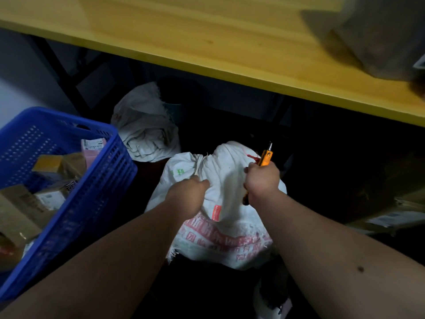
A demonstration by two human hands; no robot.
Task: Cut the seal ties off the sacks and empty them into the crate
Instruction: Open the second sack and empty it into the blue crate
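A parcel sorting room: woven sacks (220,203) on the floor, blue crate (76,180) of boxed parcels (49,168)

Under the left hand (192,187) the sack (220,203) is coarse woven white plastic cloth, matt, frayed at its edge. The right hand (262,178) grips a cutter (265,155) of smooth orange plastic. Left of both, the crate (96,180) is perforated blue plastic; above, the tabletop (207,42) is smooth yellowish wood.

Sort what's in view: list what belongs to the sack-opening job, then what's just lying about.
Job:
- tied white sack, gripped by left hand
- orange cutter in right hand
- red seal tie at the sack's neck
- blue crate, already holding parcels

Lying about:
- crumpled empty sack
- yellow wooden tabletop
- cartons at right
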